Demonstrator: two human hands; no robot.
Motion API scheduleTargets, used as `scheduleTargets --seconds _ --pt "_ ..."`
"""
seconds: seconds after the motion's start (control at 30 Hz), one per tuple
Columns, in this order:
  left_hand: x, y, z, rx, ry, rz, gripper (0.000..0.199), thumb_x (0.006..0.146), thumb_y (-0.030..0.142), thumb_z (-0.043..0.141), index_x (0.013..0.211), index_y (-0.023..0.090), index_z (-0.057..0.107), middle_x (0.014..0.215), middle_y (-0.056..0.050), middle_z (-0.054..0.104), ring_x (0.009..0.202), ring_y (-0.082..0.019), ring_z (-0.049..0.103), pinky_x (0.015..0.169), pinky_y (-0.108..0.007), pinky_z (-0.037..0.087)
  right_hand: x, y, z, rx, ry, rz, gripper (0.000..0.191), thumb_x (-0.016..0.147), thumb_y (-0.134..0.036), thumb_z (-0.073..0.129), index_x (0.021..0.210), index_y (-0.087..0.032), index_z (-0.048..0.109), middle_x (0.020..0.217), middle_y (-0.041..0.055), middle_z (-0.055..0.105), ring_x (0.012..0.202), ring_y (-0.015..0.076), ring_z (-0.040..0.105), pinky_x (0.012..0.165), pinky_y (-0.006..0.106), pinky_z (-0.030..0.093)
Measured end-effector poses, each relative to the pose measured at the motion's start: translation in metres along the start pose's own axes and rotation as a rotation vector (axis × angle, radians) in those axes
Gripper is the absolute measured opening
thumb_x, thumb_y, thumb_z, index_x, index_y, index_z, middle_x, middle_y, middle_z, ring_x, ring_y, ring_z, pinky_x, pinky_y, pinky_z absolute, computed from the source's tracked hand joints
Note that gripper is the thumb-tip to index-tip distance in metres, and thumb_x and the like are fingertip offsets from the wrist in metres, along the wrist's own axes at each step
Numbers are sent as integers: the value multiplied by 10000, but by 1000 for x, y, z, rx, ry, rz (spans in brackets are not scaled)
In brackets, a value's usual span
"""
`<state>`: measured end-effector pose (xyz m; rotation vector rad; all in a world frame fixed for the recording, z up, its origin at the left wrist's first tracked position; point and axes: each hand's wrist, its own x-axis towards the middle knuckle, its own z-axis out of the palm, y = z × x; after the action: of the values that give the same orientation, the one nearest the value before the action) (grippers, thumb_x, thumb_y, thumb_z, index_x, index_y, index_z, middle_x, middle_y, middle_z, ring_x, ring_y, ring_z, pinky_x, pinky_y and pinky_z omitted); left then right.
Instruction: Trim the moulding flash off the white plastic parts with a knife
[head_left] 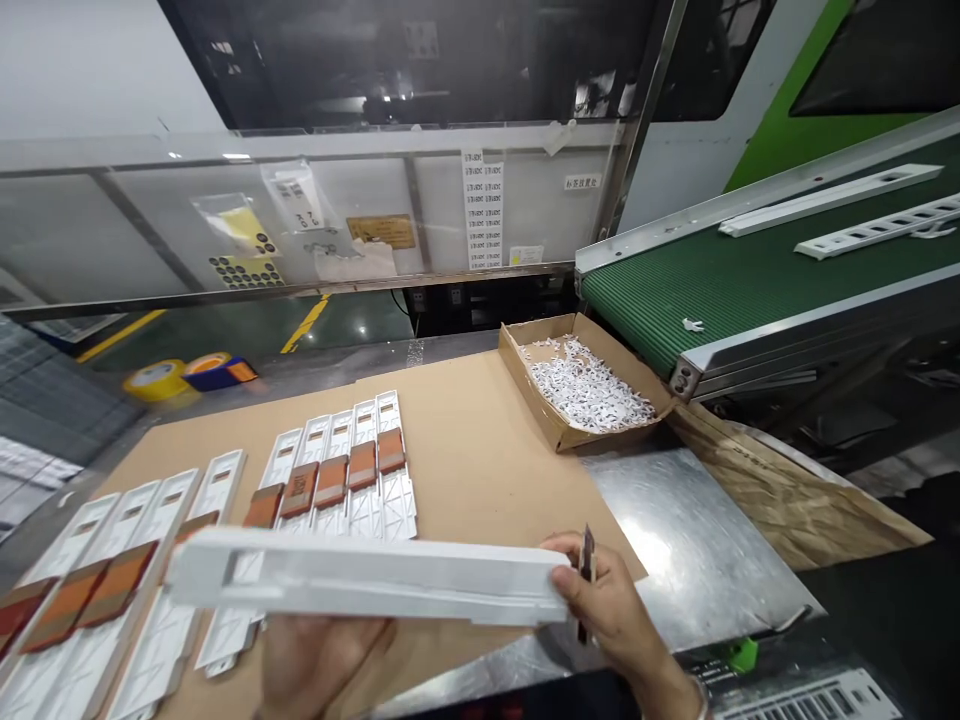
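1. White, plastic-looking and long, the moulded strip is held above the near part of a cardboard sheet, roughly level, with its slotted end to the left.
2. Its plain right end is in the right hand, thumb on the near face and fingers behind. A slim, pointed tool stands upright in that same grip.
3. Beneath the strip's left half is the left hand, blurred and partly hidden; whether it supports the strip or is open under it, I cannot tell.
4. By its look, the strip should be light and fairly stiff, though long enough to tip or flex when held at one end. Smooth faces may slide a little; the thin material around the slot seems the weakest place. The solid edges suit a grip, one hand near each end, clear of the tool's point.
5. Left on the cardboard lie rows of similar white strips with orange-brown blocks across them. Far right of the sheet, an open box holds white scraps, beside a green conveyor.
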<state>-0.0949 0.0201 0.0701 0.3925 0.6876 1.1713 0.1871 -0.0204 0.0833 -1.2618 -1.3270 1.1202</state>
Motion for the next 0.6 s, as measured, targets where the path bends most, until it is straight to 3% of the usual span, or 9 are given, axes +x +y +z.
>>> scheduleTargets --seconds 0.07,0.1,0.13,0.17,0.23,0.33,0.43,0.53,0.6 --pt "2 -24 31 -74 77 112 756 512 837 540 1008 283 676 1066 -61 679 989 -302 610 811 -419 521 -6 0 29 62 72 22 358 867 -486 510 966 -158 615 817 58 634 734 173 593 643 265 469" --pt "2 -35 46 -84 92 92 873 420 826 610 1070 245 650 1133 -100 647 1038 -324 587 840 -427 513 -8 0 43 106 98 32 355 863 -485 520 971 -162 620 829 61 635 760 180 595 674 273 471" --pt "2 -45 60 -111 131 93 834 420 727 715 1097 247 630 1117 -102 650 1027 -317 596 834 -425 519 -11 1 56 151 115 41 364 848 -499 539 966 -166 626 827 60 632 761 181 591 689 276 471" --pt "2 -51 71 -147 226 127 639 514 568 781 1062 276 632 990 -53 684 907 -253 644 765 -378 547 -14 2 66 200 126 54 392 827 -528 558 971 -171 627 819 54 622 725 170 581 669 270 469" --pt "5 -55 84 -221 316 156 475 574 337 819 1006 295 624 794 31 669 696 -139 649 638 -260 554 -19 4 76 298 123 85 505 786 -614 559 1051 -186 591 813 32 584 578 114 509 544 236 439" --pt "15 -42 82 -263 318 142 372 589 255 811 909 223 622 705 49 629 577 -77 610 540 -159 516 -29 5 68 363 57 193 554 843 -647 432 1219 -241 438 844 4 520 477 60 369 408 188 326" --pt "23 -28 72 -268 279 88 363 584 250 805 886 186 612 671 43 610 553 -67 597 528 -139 507 -39 -1 50 217 -131 282 370 933 -539 323 1128 -253 456 790 -12 504 499 71 391 418 176 332" --pt "25 -24 65 -258 236 70 430 569 264 808 940 188 604 641 53 590 517 -52 568 523 -128 497 -43 -12 40 -8 -357 185 285 953 -450 340 987 -243 532 789 1 549 626 110 520 575 213 437" --pt "25 -25 64 -243 208 66 459 568 289 808 964 190 599 620 56 575 491 -48 546 499 -125 483 -42 -19 40 -111 -384 86 250 958 -399 358 1027 -261 556 891 18 592 808 143 571 734 245 445"
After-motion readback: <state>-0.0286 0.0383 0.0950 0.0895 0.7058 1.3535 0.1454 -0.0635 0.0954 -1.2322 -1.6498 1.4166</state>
